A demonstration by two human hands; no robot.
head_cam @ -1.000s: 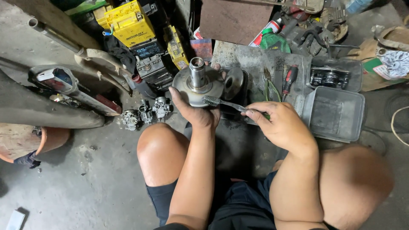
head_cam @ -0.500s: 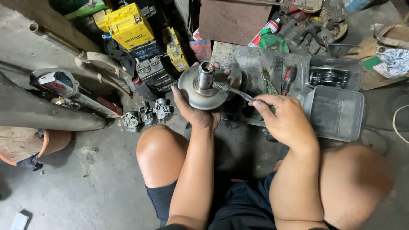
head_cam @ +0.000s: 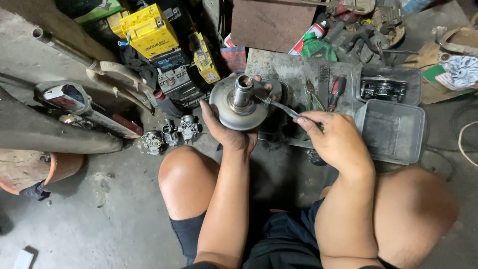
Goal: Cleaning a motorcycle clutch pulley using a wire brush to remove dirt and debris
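Head view: left hand [head_cam: 230, 133] cradles pulley disc [head_cam: 238, 105], right hand [head_cam: 334, 138] beside.

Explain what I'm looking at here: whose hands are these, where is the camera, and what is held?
The single picture comes from a camera worn on the person's head, looking down past bare knees at a concrete workshop floor. The left hand grips a round metal pulley disc with a short tube standing up from its middle. The right hand holds a thin metal tool, its tip against that tube. Around them lie yellow batteries, two small carburetors, a red-handled screwdriver, an open grey metal box and a spray can.
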